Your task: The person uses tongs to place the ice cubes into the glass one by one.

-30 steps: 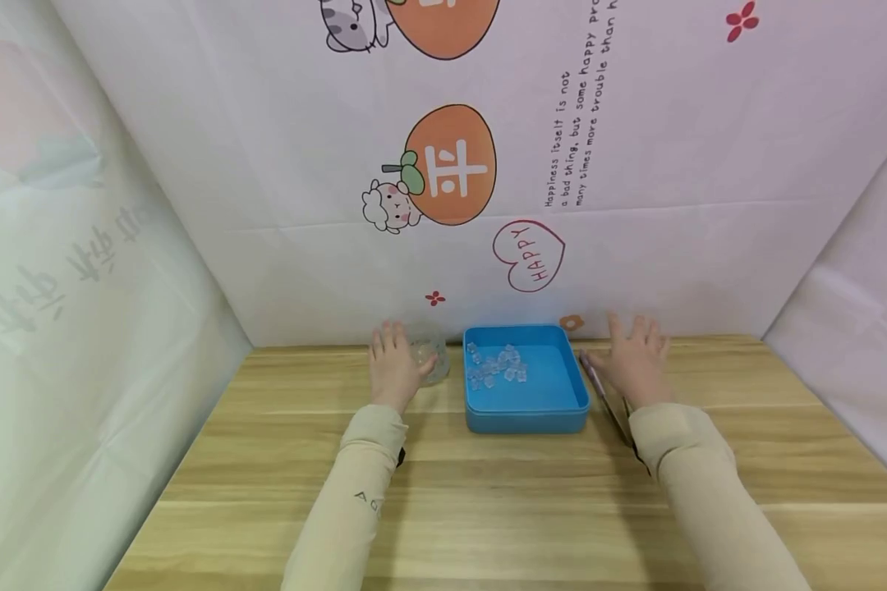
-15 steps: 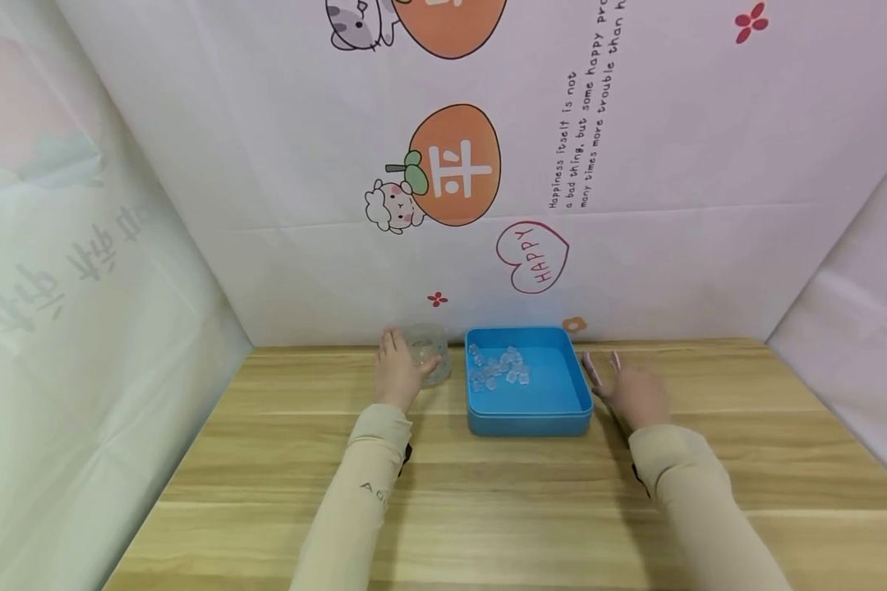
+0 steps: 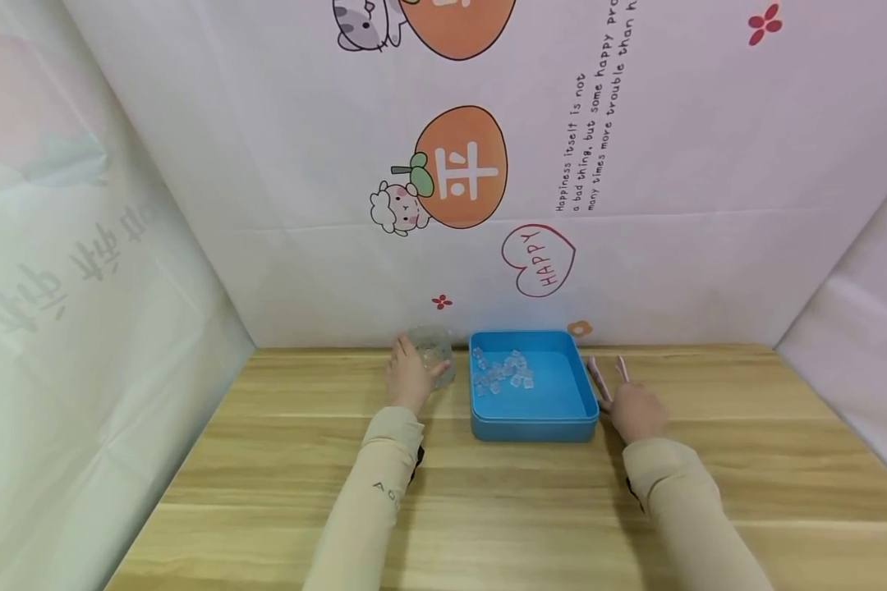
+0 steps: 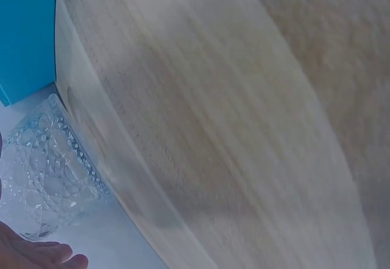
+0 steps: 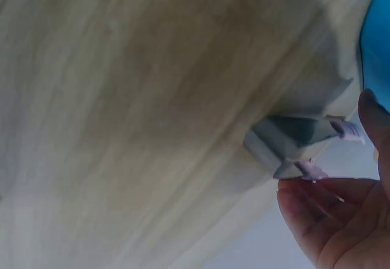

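Observation:
A clear faceted glass stands near the back wall, left of a blue box. My left hand reaches round its near left side. In the left wrist view, fingers lie beside the glass, with a narrow gap showing. Right of the box, my right hand holds metal tongs with pinkish tips, spread apart. In the right wrist view, the tongs sit between thumb and curled fingers. My right hand hides part of the tongs in the head view.
The blue box holds several clear cubes, mostly on its left side. It stands between the two hands on the wooden table. A printed white sheet rises behind the table, with more sheeting at both sides.
My right hand has drawn back and lower along the tongs, its spread fingers curling in. My left hand has come closer round the glass. The view has shifted slightly.

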Demonstrator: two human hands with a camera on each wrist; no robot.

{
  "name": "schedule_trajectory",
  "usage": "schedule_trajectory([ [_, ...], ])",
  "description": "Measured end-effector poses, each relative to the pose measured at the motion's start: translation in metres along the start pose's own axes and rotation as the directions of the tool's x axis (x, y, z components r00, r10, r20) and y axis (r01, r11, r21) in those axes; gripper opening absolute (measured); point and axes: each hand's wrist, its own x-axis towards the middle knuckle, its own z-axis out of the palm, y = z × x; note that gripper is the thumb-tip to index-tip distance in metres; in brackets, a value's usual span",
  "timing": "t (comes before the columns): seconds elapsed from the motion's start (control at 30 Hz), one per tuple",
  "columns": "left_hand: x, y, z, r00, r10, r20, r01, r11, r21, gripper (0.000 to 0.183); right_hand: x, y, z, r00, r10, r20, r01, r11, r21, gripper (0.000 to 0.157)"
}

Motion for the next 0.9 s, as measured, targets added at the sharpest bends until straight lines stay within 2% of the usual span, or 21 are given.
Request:
schedule_trajectory([
  [0.27, 0.000, -0.002, 0.005, 0.998, -0.015, -0.067, 0.013, 0.999, -0.037, 0.093, 0.004, 0.003, 0.009, 0.999, 0.027, -0.022, -0.027, 1.000, 0.005, 0.035],
  [0.37, 0.001, -0.003, 0.007, 0.997, -0.050, -0.062, 0.043, 0.994, -0.103, 0.092, 0.005, 0.005, 0.012, 0.999, 0.035, -0.041, -0.035, 0.999, 0.009, 0.038],
  [0.5, 0.001, -0.002, 0.008, 0.996, -0.083, -0.022, 0.078, 0.982, -0.172, 0.093, 0.006, 0.005, 0.014, 0.995, 0.058, -0.079, -0.057, 0.998, 0.015, 0.043],
  [0.7, 0.001, 0.001, 0.007, 1.000, -0.029, 0.011, 0.030, 0.985, -0.170, 0.096, 0.006, 0.001, 0.013, 0.992, 0.092, -0.088, -0.090, 0.996, 0.029, 0.042],
  [0.9, 0.001, 0.001, 0.007, 1.000, 0.027, 0.003, -0.026, 0.987, -0.162, 0.093, 0.007, 0.001, 0.015, 0.992, 0.085, -0.097, -0.080, 0.995, 0.053, 0.036],
])
